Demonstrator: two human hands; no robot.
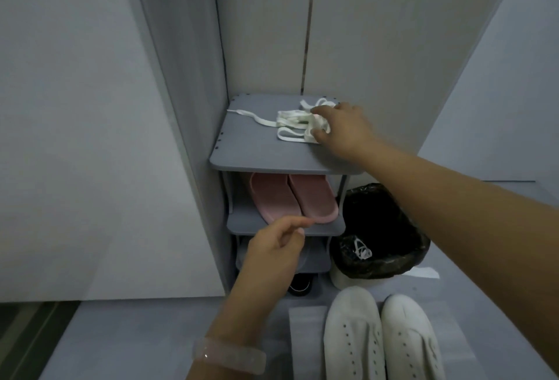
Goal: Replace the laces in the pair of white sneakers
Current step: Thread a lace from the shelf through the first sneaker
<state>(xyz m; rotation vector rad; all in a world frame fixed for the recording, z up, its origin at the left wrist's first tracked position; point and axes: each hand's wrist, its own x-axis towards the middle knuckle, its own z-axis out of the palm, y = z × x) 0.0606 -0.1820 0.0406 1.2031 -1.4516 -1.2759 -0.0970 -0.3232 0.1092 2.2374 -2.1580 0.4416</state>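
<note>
The right hand (341, 128) reached onto the top board of the grey shoe rack (242, 149), its thumb and fingers closing around the bundle of white laces (295, 125). The bundle's long axis ran leftward from that hand, one loose end trailing farthest. The left hand (276, 246) hung lower and nearer the body, loosely curled and holding nothing. The laceless white sneakers (381, 337) stood below the right forearm, toes toward the rack.
</note>
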